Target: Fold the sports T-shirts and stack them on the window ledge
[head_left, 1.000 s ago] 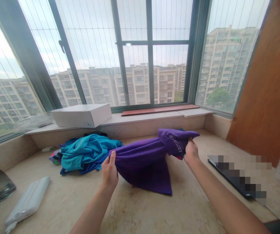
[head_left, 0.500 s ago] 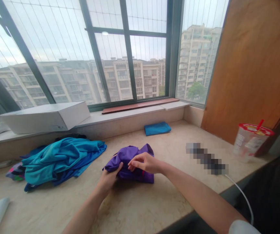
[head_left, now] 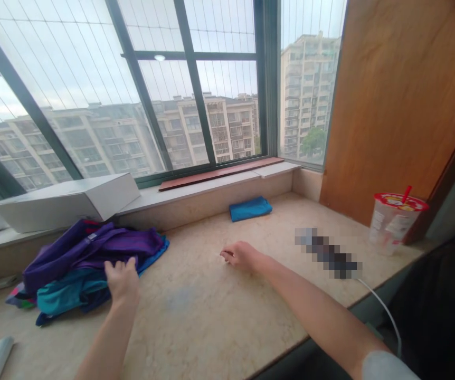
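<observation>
Cloth (head_left: 81, 253) leftward; half-open left hand (head_left: 122, 282) alongside

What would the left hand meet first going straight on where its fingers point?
Most likely the purple garment, lying over the turquoise cloth. The left hand has its fingertips at the garment's near edge; depth leaves contact unclear.
</observation>
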`<act>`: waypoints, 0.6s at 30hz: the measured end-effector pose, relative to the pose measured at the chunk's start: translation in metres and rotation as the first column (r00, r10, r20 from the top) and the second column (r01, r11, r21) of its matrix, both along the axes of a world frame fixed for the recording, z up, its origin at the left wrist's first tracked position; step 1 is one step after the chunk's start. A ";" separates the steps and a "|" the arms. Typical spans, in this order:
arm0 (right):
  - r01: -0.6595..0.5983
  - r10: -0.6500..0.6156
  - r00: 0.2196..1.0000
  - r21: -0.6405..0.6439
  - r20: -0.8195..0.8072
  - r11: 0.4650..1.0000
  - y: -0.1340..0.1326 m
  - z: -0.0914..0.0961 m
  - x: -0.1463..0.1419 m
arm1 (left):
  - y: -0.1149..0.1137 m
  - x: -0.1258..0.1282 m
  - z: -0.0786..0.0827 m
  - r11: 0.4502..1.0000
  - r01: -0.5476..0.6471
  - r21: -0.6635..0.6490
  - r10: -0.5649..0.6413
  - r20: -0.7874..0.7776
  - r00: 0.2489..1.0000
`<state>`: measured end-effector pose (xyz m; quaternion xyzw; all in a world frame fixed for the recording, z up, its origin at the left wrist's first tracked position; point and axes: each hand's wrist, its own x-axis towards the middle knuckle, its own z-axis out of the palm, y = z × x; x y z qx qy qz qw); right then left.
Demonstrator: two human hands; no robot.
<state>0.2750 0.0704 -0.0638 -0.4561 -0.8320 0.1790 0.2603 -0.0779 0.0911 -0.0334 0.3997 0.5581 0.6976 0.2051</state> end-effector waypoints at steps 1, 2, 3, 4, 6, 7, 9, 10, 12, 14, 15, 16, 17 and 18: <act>0.016 -0.016 1.000 0.008 0.019 1.000 0.000 0.000 0.001 | -0.001 0.007 -0.009 0.999 -0.013 -0.048 0.010 -0.064 0.998; 0.035 -0.036 0.999 0.016 0.035 0.999 0.001 -0.001 0.001 | -0.003 0.014 -0.017 0.997 -0.012 -0.079 0.000 -0.158 0.987; 0.056 -0.058 0.997 0.023 0.051 0.998 0.002 -0.002 0.001 | -0.005 0.021 -0.024 0.996 0.004 -0.090 -0.031 -0.291 0.956; 0.083 -0.085 0.994 0.032 0.066 0.996 0.005 -0.003 0.002 | -0.008 0.028 -0.029 0.996 0.039 -0.079 -0.071 -0.449 0.891; 0.147 -0.152 0.984 0.053 0.095 0.988 0.013 -0.005 0.004 | -0.013 0.039 -0.035 0.988 0.151 -0.028 -0.125 -0.722 0.681; 0.185 -0.191 0.975 0.065 0.110 0.981 0.019 -0.005 0.007 | -0.016 0.043 -0.036 0.979 0.203 -0.015 -0.133 -0.806 0.577; 0.266 -0.276 0.950 0.084 0.143 0.960 0.037 -0.005 0.016 | -0.021 0.049 -0.039 0.961 0.276 -0.030 -0.153 -0.887 0.436; 0.307 -0.318 0.934 0.090 0.164 0.948 0.048 -0.004 0.023 | -0.023 0.051 -0.040 0.955 0.293 -0.038 -0.159 -0.903 0.399; 0.383 -0.394 0.894 0.091 0.214 0.919 0.073 -0.002 0.038 | -0.026 0.053 -0.041 0.955 0.297 -0.029 -0.142 -0.919 0.367; 0.445 -0.451 0.851 0.084 0.269 0.891 0.097 0.000 0.055 | -0.028 0.053 -0.040 0.957 0.290 -0.006 -0.111 -0.931 0.347; 0.473 -0.475 0.830 0.082 0.293 0.877 0.109 0.001 0.061 | -0.030 0.053 -0.040 0.959 0.284 0.003 -0.098 -0.935 0.341; 0.492 -0.491 0.813 0.080 0.314 0.867 0.119 0.002 0.067 | -0.031 0.053 -0.039 0.961 0.278 0.009 -0.088 -0.937 0.337; 0.503 -0.498 0.801 0.079 0.332 0.861 0.127 0.002 0.071 | -0.033 0.052 -0.038 0.962 0.273 0.012 -0.083 -0.939 0.333; 0.509 -0.500 0.793 0.072 0.349 0.858 0.134 0.001 0.073 | -0.035 0.052 -0.037 0.963 0.268 0.011 -0.081 -0.941 0.328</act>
